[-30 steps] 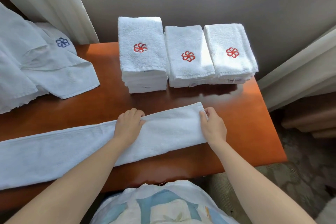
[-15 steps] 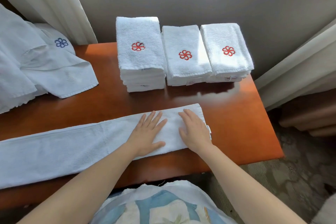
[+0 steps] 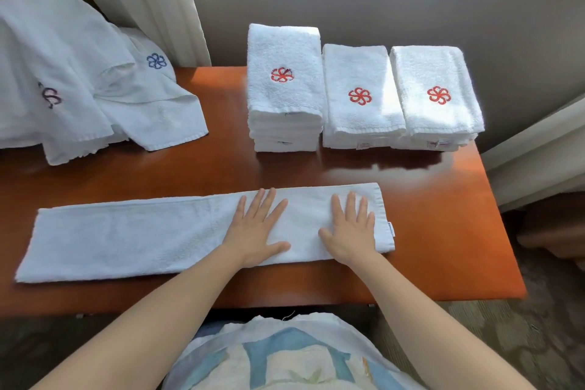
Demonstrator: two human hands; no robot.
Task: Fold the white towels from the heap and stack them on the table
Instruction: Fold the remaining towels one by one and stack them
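While long towel (image 3: 126,237) lies folded into strip across bench (image 3: 449,231), my left grip (image 3: 256,231) and right grip (image 3: 351,231) press flat on its right half, fingers spread, pinching nothing. Three folded stacks (image 3: 361,98) beyond towel; loose heap (image 3: 79,73) beyond its left end.

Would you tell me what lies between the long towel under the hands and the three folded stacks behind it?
In the head view, only bare, shiny table separates the towel from the stacks; they do not touch.
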